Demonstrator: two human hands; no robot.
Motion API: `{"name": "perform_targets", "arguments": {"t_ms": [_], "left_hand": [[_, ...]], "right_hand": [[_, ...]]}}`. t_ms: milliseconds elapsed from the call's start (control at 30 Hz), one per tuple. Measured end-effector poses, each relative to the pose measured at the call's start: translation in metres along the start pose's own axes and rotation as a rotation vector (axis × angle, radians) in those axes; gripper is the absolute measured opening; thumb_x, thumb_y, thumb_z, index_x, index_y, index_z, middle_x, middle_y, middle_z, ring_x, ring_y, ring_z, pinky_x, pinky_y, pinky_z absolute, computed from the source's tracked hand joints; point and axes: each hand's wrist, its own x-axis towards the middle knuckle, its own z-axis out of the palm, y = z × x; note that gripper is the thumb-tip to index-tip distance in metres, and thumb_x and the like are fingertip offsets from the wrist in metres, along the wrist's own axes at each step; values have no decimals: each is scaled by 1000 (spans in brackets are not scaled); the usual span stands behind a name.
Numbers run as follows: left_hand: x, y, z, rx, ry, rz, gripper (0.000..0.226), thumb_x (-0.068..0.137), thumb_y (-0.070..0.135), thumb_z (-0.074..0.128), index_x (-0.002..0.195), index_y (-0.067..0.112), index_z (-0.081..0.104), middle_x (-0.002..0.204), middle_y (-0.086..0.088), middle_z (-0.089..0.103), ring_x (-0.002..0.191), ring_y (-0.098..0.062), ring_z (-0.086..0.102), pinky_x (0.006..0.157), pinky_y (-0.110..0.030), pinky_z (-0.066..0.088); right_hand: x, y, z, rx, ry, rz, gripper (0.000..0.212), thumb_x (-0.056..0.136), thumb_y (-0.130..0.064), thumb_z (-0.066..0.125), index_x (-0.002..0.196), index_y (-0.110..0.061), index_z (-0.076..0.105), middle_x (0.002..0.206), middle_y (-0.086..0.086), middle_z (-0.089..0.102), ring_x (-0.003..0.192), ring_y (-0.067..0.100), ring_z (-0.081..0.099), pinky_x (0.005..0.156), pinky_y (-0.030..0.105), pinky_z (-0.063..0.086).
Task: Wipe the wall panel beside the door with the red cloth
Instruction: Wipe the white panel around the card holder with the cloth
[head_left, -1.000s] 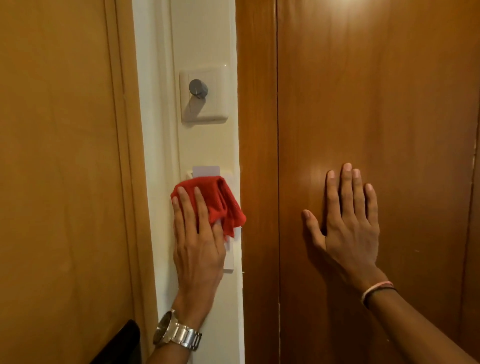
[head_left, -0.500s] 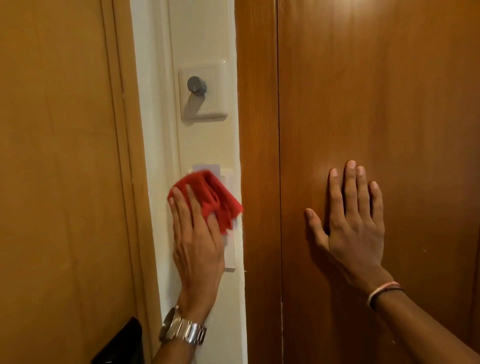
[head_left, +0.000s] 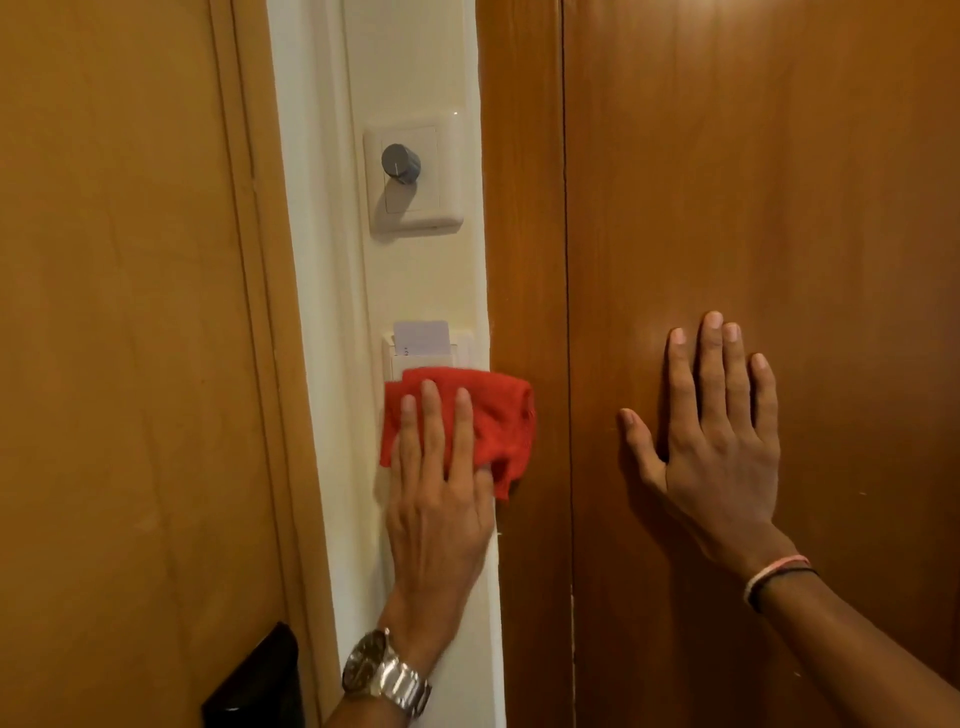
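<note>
A narrow cream wall panel (head_left: 426, 280) runs upright between two wooden doors. My left hand (head_left: 441, 499) presses the red cloth (head_left: 498, 415) flat against the panel, just under a white key-card holder (head_left: 426, 348) with a card in its slot. The cloth's right edge laps onto the brown door frame (head_left: 524, 260). My right hand (head_left: 722, 441) lies flat with fingers spread on the dark wooden door (head_left: 779, 208), holding nothing. A metal watch sits on my left wrist.
Above the card holder is a white switch plate with a grey round knob (head_left: 401, 163). A lighter wooden door (head_left: 119, 312) fills the left side, with a black lock plate (head_left: 254, 680) at its lower edge.
My left hand has slid the red cloth down and to the right, uncovering the card holder's top. The cloth now spreads wider onto the door frame. My right hand has stayed put.
</note>
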Motion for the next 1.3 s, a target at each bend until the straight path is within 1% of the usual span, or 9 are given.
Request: {"name": "perform_targets", "arguments": {"t_ms": [233,367,500,633,767,867,1000,1133,1300], "left_hand": [[-5,18,2,-56,20,44,65,103,34,35,160,16,9,167,-19,12,155,-37,9,120,-59,30],[23,15,-4,-189,91,-323,65,105,37,31,161,16,5,169,-16,8,156,-34,6,123,-57,23],[-4,8,1,-46,47,43,66,102,33,36,160,14,8,167,-21,13,154,-39,12,117,-60,34],[17,9,-5,-184,88,-333,66,105,40,28,161,17,1,169,-17,7,157,-35,5,124,-59,23],[-6,6,-2,-135,36,-30,65,105,38,30,160,15,6,168,-19,11,155,-38,11,117,-61,36],[19,-5,-9,-237,73,-381,66,105,44,25,161,16,2,170,-14,7,157,-33,9,117,-59,36],[-2,-2,-7,-120,17,-30,67,106,38,33,161,15,3,169,-18,8,156,-36,6,118,-62,33],[16,-10,-14,-191,26,-332,67,104,46,20,161,16,-1,170,-14,2,157,-34,6,115,-61,39],[-2,-2,-11,-149,-17,-101,68,103,34,36,160,14,6,169,-17,8,156,-35,8,118,-62,33]], "right_hand": [[0,0,-2,8,-1,3,85,101,-62,33,166,-12,10,175,18,10,163,33,12,133,49,12],[1,0,-1,21,-9,-3,86,101,-64,32,167,-13,9,175,17,10,164,32,11,133,49,12],[0,0,-2,11,-2,0,85,101,-63,33,166,-12,10,175,17,11,163,32,12,133,49,12],[1,0,0,19,-11,-6,87,101,-64,33,167,-14,8,175,17,9,164,32,10,134,48,9],[-1,1,-2,7,-12,4,86,101,-64,32,167,-13,8,176,16,8,164,31,9,134,47,7],[0,0,-1,26,-17,1,86,101,-65,31,167,-14,6,176,16,6,164,31,9,134,47,8],[0,0,-3,18,-12,2,85,102,-63,32,167,-14,8,175,17,9,164,31,10,134,47,7],[0,-1,-4,29,-14,4,85,102,-63,32,167,-13,9,175,17,11,163,32,11,134,48,9],[1,-1,-6,14,-23,7,84,102,-63,31,167,-14,9,175,17,11,163,32,12,133,47,8]]}}
